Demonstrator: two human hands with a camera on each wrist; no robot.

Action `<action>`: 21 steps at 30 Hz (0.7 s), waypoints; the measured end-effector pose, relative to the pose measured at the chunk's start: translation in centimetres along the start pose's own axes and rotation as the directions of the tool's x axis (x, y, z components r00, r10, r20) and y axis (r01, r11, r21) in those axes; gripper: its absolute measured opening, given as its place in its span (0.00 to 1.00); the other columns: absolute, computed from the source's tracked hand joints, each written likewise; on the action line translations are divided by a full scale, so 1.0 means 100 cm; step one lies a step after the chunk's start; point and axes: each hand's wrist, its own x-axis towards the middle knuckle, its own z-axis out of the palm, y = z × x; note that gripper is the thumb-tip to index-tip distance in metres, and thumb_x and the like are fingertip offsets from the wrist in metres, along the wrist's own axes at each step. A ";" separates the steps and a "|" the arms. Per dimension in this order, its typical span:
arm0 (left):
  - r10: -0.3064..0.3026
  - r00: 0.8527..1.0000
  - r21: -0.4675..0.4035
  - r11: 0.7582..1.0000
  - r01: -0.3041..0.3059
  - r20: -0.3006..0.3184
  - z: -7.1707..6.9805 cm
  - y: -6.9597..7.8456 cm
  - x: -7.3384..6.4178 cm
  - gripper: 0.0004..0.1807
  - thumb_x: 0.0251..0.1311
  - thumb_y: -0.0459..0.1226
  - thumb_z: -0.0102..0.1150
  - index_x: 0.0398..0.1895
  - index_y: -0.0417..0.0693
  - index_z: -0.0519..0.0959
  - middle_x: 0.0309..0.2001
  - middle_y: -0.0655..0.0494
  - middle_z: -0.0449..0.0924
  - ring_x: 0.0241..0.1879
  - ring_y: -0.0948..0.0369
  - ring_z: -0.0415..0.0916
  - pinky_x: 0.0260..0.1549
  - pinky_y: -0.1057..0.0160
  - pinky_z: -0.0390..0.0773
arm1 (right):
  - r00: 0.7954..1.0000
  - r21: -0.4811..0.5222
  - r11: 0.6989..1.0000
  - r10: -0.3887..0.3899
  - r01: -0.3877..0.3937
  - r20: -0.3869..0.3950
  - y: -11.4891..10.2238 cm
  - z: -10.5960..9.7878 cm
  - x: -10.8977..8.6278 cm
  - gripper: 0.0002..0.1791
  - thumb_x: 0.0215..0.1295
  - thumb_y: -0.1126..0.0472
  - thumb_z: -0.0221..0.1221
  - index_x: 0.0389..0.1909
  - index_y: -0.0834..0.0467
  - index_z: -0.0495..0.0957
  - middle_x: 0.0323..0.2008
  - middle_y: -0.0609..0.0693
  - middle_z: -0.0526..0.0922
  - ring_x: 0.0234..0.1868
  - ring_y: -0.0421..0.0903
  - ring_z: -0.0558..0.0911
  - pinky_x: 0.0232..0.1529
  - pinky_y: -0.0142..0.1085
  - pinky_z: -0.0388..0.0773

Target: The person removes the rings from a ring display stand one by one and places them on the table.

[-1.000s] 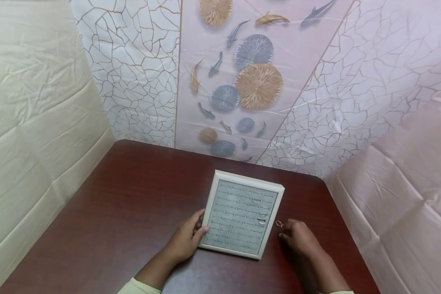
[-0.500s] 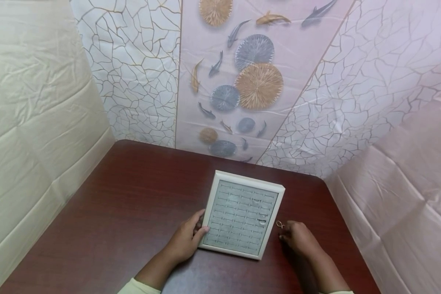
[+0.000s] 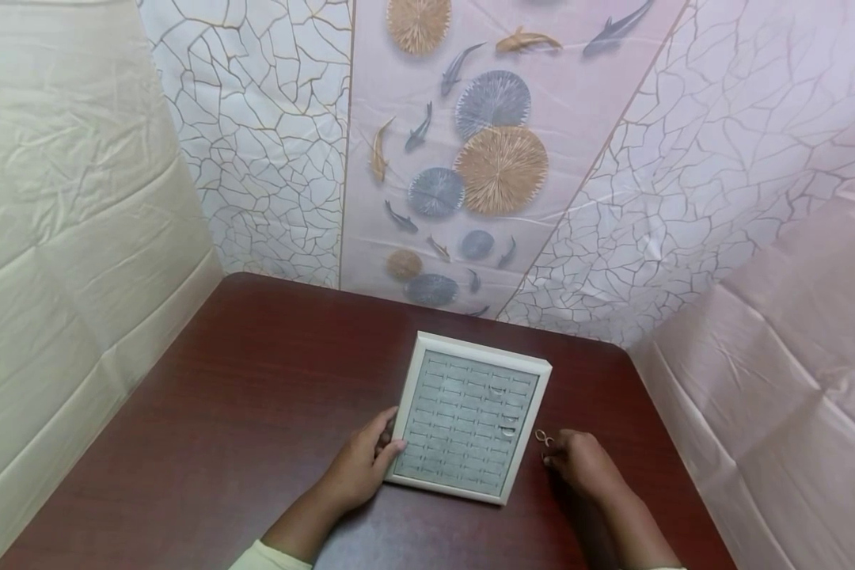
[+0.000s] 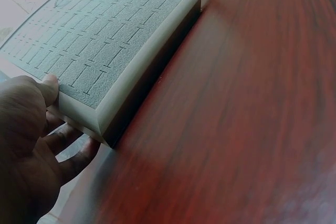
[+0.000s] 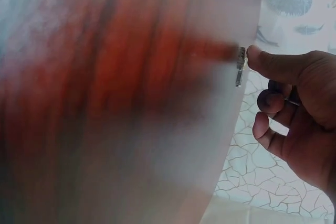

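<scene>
A white-framed ring display tray (image 3: 463, 419) with a grey slotted pad lies at the middle of the table. My left hand (image 3: 359, 459) grips its left edge near the lower corner. In the left wrist view the thumb (image 4: 50, 88) lies on the frame's top and the fingers (image 4: 79, 161) are at its side and underneath. Several slots hold silvery rings (image 3: 509, 431) on the tray's right half. To the right of the tray, my right hand (image 3: 580, 463) pinches a small looped metal ring (image 3: 541, 436). The right wrist view shows this ring (image 5: 240, 66) edge-on at the thumb tip.
The dark red wooden table (image 3: 256, 396) stretches out on both sides of the tray. Cream cloth (image 3: 78, 237) hangs at the left and pinkish cloth (image 3: 777, 412) at the right. A patterned sheet (image 3: 435, 190) with fish and discs covers the back.
The looped ring has turned slightly in my right fingers, and its two loops show more plainly. My left hand and the tray have stayed in place.
</scene>
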 end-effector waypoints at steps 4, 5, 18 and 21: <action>-0.008 1.000 -0.012 1.000 0.008 0.004 -0.001 0.001 -0.001 0.35 0.70 0.50 0.54 0.73 0.41 0.61 0.47 0.54 0.79 0.42 0.65 0.76 0.44 0.62 0.80 | 0.994 0.028 0.999 -0.038 0.041 -0.102 -0.008 -0.009 -0.003 0.07 0.53 0.64 0.72 0.24 0.51 0.85 0.23 0.38 0.73 0.25 0.34 0.73 0.27 0.31 0.72; -0.008 1.000 -0.014 1.000 0.008 0.004 -0.001 0.001 -0.001 0.35 0.70 0.50 0.54 0.73 0.41 0.61 0.47 0.54 0.79 0.42 0.65 0.76 0.44 0.62 0.80 | 0.989 0.041 0.998 -0.048 0.055 -0.140 -0.011 -0.012 -0.003 0.06 0.53 0.64 0.72 0.25 0.51 0.86 0.23 0.38 0.72 0.25 0.34 0.72 0.26 0.30 0.71; 0.007 1.000 0.000 1.000 -0.007 -0.010 0.000 0.000 0.000 0.35 0.70 0.50 0.54 0.73 0.40 0.62 0.44 0.56 0.80 0.39 0.67 0.75 0.42 0.63 0.79 | 0.829 0.123 0.917 -0.277 0.379 -0.485 -0.056 -0.044 -0.001 0.09 0.49 0.73 0.73 0.30 0.58 0.88 0.22 0.38 0.67 0.21 0.29 0.63 0.20 0.17 0.60; 0.008 1.000 0.001 1.000 -0.008 -0.011 0.000 0.001 0.000 0.34 0.70 0.49 0.55 0.73 0.40 0.62 0.44 0.55 0.80 0.39 0.67 0.75 0.42 0.63 0.79 | 0.786 0.106 0.905 -0.294 0.412 -0.544 -0.061 -0.048 -0.002 0.11 0.45 0.74 0.74 0.31 0.60 0.88 0.21 0.38 0.67 0.21 0.28 0.62 0.20 0.17 0.59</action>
